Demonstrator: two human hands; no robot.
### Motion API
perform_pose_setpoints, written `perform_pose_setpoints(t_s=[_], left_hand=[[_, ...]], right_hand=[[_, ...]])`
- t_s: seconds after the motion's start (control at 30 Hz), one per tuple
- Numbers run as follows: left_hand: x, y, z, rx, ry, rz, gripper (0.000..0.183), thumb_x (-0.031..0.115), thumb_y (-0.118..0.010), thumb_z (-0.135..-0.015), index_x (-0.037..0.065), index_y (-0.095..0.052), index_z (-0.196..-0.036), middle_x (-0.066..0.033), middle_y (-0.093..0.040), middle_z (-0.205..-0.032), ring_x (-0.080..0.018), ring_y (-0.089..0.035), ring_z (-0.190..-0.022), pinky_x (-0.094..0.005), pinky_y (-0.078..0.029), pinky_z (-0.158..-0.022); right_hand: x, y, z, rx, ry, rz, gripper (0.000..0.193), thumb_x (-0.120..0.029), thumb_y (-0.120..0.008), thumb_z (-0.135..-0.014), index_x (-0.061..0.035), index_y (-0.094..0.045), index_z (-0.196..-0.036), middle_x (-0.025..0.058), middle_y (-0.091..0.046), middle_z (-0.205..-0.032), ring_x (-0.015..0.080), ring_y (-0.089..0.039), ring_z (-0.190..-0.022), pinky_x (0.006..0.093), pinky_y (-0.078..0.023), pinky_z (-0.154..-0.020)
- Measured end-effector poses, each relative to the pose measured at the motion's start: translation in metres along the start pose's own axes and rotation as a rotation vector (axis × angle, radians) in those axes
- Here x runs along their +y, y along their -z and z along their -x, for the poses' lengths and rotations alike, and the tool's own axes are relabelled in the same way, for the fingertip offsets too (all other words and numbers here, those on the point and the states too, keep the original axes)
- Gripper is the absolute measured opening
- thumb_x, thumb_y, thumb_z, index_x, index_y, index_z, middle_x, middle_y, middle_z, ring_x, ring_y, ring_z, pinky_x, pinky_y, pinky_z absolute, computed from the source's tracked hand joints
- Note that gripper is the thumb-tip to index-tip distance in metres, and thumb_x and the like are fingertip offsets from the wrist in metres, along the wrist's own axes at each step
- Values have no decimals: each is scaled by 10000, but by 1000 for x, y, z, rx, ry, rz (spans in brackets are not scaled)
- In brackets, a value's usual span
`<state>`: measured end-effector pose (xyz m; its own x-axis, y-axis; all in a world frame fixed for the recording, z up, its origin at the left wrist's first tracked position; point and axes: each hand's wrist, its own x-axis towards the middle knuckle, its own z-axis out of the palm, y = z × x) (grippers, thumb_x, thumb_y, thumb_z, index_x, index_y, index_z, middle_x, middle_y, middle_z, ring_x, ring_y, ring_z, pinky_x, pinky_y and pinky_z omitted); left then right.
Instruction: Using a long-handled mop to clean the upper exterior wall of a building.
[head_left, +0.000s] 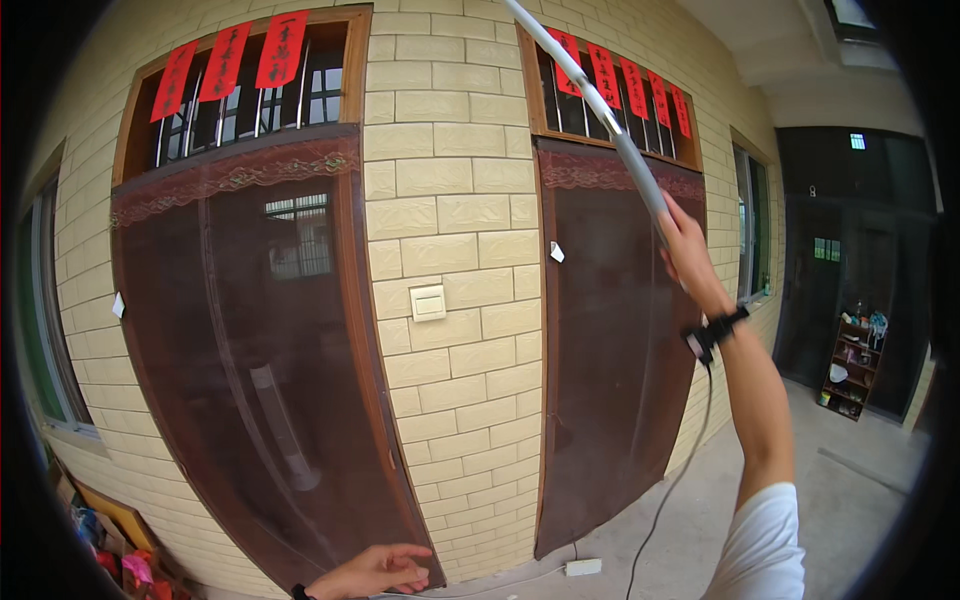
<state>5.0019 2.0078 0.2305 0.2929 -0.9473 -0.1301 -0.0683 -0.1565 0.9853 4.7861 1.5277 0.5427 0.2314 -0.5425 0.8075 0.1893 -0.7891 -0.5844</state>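
My right hand (688,252) is raised on the right, its fingers wrapped round the lower part of a long pole (628,148). The pole is grey toward the grip and white higher up. It slants up to the left and runs out of the top edge, so its far end is hidden. Around my right wrist sits a black strap (718,332) with a small device and a hanging cable (667,480). Low in the middle, my left hand (372,572) has its index finger stretched out and the others bent. Nothing shows in it.
Two doorways with brown screen curtains (290,400) (620,360) flank a cream brick wall (450,240) with a light switch (428,303). Red paper strips (282,50) hang above. A white power strip (583,567) lies on the floor; a shelf (855,365) stands far right.
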Motion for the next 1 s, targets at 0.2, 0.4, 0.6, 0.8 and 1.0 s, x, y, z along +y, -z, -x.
perform_pose_setpoints(t_s=[0.2,0.4,0.6,0.8,1.0], left_hand=[[-50,8,-16,-110,163,109,513,230,-722,-961,7,-540,-1384,-79,-706,-1032,-160,-666,-933,-288,-545,-828],[-41,13,-78,-164,189,-70,730,331,-687,-995,5,-336,-1545,-50,-669,-1077,-117,-628,-950,-271,-530,-825],[126,-35,-182,166,-418,-576,709,344,-638,-1021,-40,-331,-1531,-59,-652,-1118,-120,-626,-947,-278,-529,-812],[211,-90,-292,428,-670,-553,792,466,-524,-1053,-43,-221,-1579,-130,-599,-1251,-145,-608,-1009,-313,-521,-859],[199,-196,-341,198,-702,-302,467,415,-459,-1080,-37,-446,-1198,-157,-691,-1051,-213,-703,-948,-351,-554,-760]], right_hand=[[91,59,145,-33,-191,-35,491,-252,-433,-1072,-222,-411,-1562,-52,-432,-668,48,-416,-446,210,-348,-375],[113,22,121,-99,-285,-209,519,-294,-468,-1076,-201,-370,-1578,-54,-452,-850,45,-459,-562,209,-341,-377],[81,-4,38,-181,-351,-530,347,-435,-530,-1035,-178,-521,-1268,8,-516,-662,81,-448,-422,226,-367,-352],[159,-31,202,-317,-485,-803,292,-430,-505,-1056,-152,-543,-1139,13,-544,-628,80,-481,-408,218,-372,-346],[158,11,337,-310,-586,-988,595,-242,-462,-1085,-111,-222,-1613,92,-595,-753,139,-519,-496,275,-438,-454]])
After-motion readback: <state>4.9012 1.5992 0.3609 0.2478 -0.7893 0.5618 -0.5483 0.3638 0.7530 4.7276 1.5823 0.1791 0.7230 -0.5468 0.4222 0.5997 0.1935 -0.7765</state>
